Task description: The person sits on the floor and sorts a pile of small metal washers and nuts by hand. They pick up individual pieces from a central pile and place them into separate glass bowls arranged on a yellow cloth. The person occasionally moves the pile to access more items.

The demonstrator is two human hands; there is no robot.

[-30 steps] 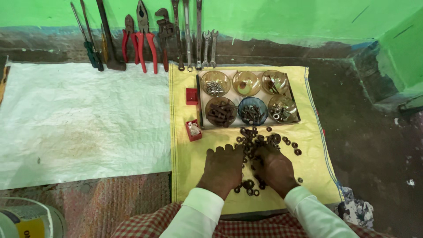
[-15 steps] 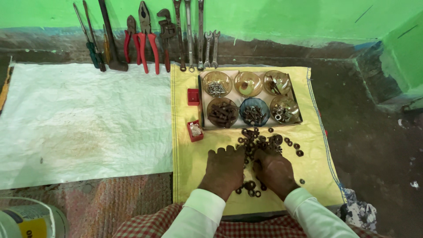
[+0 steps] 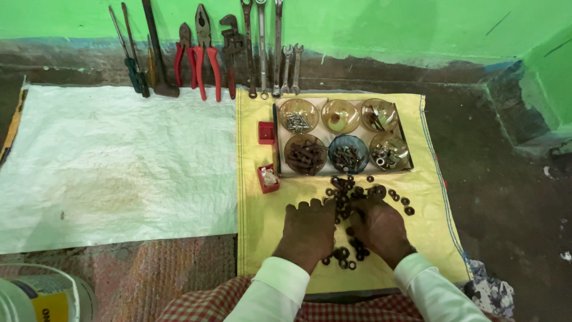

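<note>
Both hands, left hand [image 3: 307, 229] and right hand [image 3: 381, 229], rest palms-down with fingers spread flat over the pile of small dark rusty nuts and washers [image 3: 351, 194] mid yellow woven sack [image 3: 262, 220], gripping nothing, corralling them below the tray of glass bowls [image 3: 342, 134].

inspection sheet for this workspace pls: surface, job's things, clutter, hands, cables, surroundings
Surface: yellow woven sack beside a white woven sheet, both flat on a dark floor.
Job's things: pile of dark nuts and washers on the yellow sack; tray of six small bowls holding sorted hardware.
Clutter: two small red boxes left of the tray; plastic container at the lower left.
Hands: left hand and right hand palm-down on the pile; grip cannot be told.
Cables: nothing seen.
Surroundings: green wall with hand tools leaning on it: screwdrivers, red-handled pliers, pipe wrench, spanners.
</note>
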